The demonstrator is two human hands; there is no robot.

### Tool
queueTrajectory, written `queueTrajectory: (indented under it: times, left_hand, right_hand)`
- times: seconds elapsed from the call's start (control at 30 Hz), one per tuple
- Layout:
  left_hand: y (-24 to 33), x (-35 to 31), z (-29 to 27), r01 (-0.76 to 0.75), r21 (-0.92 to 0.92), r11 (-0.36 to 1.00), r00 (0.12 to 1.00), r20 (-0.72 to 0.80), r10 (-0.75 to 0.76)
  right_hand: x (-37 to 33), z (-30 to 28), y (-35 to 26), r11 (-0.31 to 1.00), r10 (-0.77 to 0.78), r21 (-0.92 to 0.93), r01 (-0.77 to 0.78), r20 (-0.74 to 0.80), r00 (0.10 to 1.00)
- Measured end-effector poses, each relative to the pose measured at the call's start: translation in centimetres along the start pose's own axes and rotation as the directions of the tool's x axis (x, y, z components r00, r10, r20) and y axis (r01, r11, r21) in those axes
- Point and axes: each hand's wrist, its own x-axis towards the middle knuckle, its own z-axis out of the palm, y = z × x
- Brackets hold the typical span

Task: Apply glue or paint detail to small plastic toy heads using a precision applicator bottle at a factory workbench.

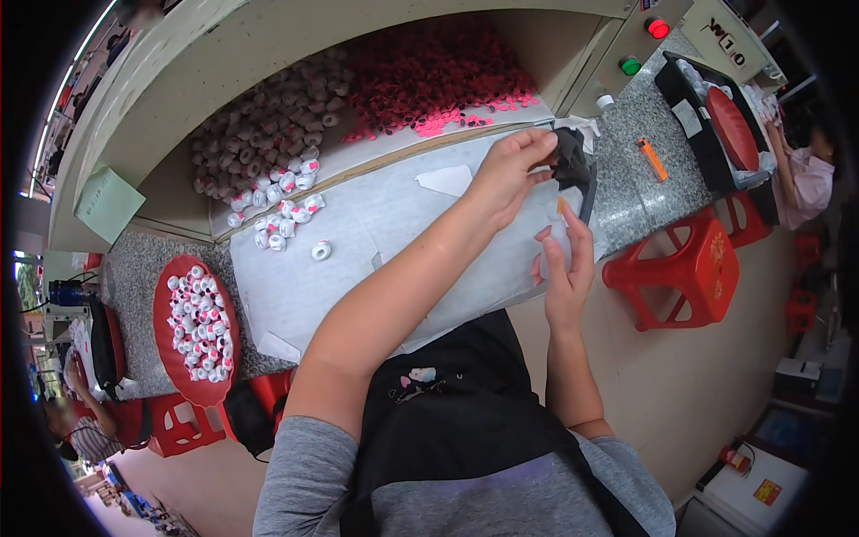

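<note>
My left hand (517, 170) reaches over the right end of the white-papered work surface (376, 237). Its fingers are closed at the edge of a crumpled black sheet (571, 159), seemingly pinching it. Just below, my right hand (569, 264) is wrapped round a pale, translucent bottle-like thing (557, 240) with an orange tip (562, 205). Its exact kind is partly hidden by the fingers. Small white round pieces with pink spots (286, 213) lie loose on the paper's left side, and a single white ring-like piece (321, 251) sits apart from them.
Under the beige hood are heaps of white pieces (259, 125) and pink-black discs (429, 76). A red tray (161, 327) of finished-looking white pieces stands left. Right are an orange cutter (651, 159), a black bin (684, 112) and a red stool (684, 268). Other people sit at both sides.
</note>
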Motion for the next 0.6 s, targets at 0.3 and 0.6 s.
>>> queueTrajectory:
  times: [0.3, 0.6]
  left_hand:
    - [1.6, -3.7, -4.0, -0.285, 0.958, -0.038, 0.806, 0.261, 0.532]
    - [7.1, -20.3, -12.2, 0.324, 0.94, 0.11, 0.646, -0.305, 0.7]
  right_hand:
    - [-1.5, 1.1, -0.8, 0.991, 0.021, 0.132, -0.029, 0.063, 0.998]
    - [-2.0, 6.9, -1.7, 0.924, 0.191, 0.215, -0.315, 0.455, 0.87]
